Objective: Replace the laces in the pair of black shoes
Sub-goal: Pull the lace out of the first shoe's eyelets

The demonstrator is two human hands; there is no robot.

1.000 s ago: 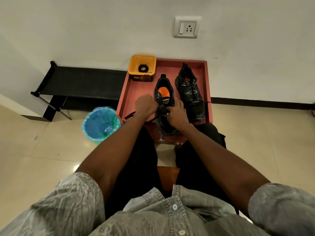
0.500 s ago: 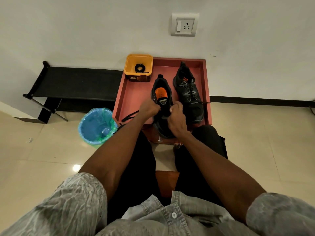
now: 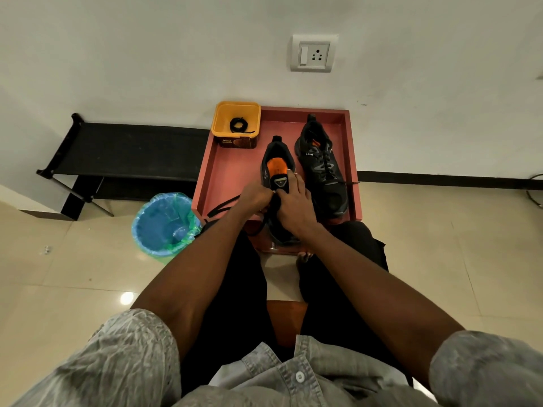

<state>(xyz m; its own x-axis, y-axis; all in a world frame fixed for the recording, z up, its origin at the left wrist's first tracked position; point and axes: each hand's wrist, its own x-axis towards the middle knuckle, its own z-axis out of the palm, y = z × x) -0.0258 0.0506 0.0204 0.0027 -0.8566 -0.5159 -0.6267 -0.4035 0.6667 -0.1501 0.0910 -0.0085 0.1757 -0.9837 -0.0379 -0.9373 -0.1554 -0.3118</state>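
Head view: near shoe, black w/ orange insole, sits toe toward the person in the red tray, about mid-tray, its toe end reaching the tray's near edge. Both hands are on its front part. Left hand has fingers curled at the eyelet area, pinching the black lace, which trails left from the hand across the tray floor toward the tray's near-left corner. Right hand wraps over the shoe's upper from the right, fingertips near the tongue, gripping it. Second shoe, laced, lies just right of the first, by the tray's right wall. Yellow tub w/ a coiled black lace inside stands at the tray's far-left corner. Blue bin w/ green liner is on the floor left of the tray; black rack is farther left, along the wall. Wall socket is above the tray.
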